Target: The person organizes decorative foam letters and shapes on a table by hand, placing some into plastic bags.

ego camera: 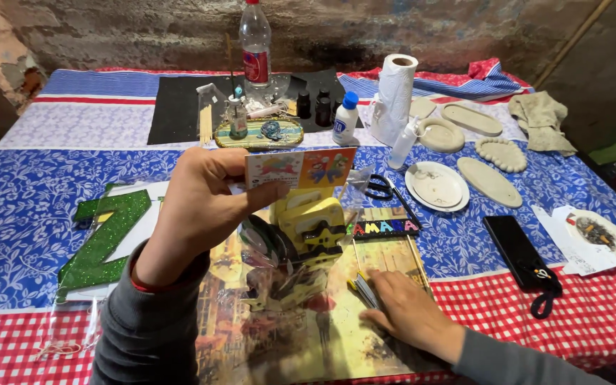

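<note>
My left hand (197, 207) is raised above the table and grips a clear packet (301, 214) by its printed cardboard header. The packet hangs down and holds yellow and black foam shapes. My right hand (411, 310) rests flat on a picture board (386, 260) lying on the table, its fingers touching a small yellow-and-grey tool (363, 289). A strip of colourful foam letters on black (385, 228) lies on the board just beyond that hand.
A green glitter letter (105, 242) lies at left. A plastic bottle (255, 46), paper roll (396, 96), glue bottle (346, 117), small dark jars (314, 105), pale plaster trays (490, 180) and scissors (379, 187) stand behind. A black phone (518, 249) lies at right.
</note>
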